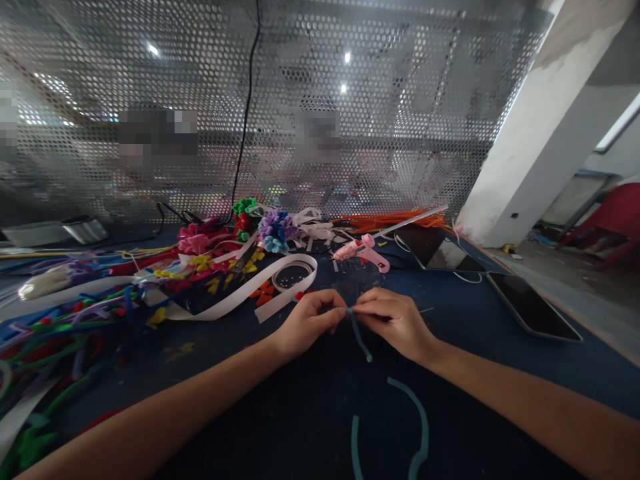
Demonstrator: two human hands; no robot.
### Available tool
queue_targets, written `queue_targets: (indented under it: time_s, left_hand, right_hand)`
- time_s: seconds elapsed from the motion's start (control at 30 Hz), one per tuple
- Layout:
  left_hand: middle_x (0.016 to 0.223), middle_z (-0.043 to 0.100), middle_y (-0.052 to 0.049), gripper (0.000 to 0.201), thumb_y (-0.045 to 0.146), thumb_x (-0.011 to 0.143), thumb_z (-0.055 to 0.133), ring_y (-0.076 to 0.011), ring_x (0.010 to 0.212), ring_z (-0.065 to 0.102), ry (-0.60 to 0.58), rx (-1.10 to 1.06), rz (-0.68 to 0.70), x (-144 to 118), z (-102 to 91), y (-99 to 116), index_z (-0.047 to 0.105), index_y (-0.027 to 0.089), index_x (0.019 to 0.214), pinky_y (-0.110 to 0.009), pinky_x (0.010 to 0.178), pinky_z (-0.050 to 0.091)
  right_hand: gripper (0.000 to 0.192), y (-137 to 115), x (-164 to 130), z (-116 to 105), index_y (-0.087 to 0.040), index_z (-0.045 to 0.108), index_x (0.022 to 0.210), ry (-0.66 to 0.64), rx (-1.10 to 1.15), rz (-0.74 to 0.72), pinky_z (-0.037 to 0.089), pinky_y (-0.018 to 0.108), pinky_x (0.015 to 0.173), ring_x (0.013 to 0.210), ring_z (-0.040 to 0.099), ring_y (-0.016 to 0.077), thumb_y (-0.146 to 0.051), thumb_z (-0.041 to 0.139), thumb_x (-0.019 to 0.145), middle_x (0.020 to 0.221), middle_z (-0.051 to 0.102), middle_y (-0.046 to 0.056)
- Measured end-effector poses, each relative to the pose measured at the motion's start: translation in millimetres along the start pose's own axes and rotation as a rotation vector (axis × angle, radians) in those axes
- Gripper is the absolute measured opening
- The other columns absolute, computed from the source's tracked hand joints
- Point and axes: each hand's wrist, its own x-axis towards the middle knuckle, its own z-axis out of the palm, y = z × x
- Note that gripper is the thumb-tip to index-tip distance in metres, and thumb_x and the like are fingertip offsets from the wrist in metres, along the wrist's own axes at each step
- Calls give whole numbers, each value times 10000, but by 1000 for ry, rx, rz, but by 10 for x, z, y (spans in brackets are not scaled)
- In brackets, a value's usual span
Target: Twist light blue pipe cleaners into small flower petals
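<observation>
My left hand [307, 321] and my right hand [395, 320] meet over the dark blue table [500, 347], fingertips pinched together on one teal pipe cleaner [361, 340]. Its free end hangs down toward me from between the fingers. Nearer to me another teal pipe cleaner [415, 420] lies bent in a curve on the table. A pink glue gun [363, 251] rests just beyond my hands.
A heap of coloured pipe cleaners [55, 320] and finished flowers [275, 230] fills the left side, with white ribbon [250, 297] looping through it. Two dark tablets or phones [533, 308] lie at the right. A perforated metal screen [320, 100] walls off the back.
</observation>
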Motion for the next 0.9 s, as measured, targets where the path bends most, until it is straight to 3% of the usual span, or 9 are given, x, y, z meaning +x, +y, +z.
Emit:
queue_targets:
  time_s: [0.43, 0.9]
  left_hand:
    - [566, 460, 44, 131, 235, 765, 524, -77, 524, 411, -97, 80, 16, -25, 8, 30, 529, 129, 687, -194, 502, 319]
    - [588, 478, 39, 97, 206, 758, 508, -87, 542, 428, -73, 195, 44, -41, -12, 19, 543, 140, 695, -196, 511, 334]
  right_hand:
    - [60, 48, -12, -2, -201, 660, 779, -9, 43, -50, 459, 261, 644, 716, 586, 127, -163, 615, 770, 758, 641, 22]
    - [110, 112, -4, -38, -216, 689, 860, -181, 173, 65, 454, 241, 602, 713, 590, 120, -225, 610, 784, 822, 642, 32]
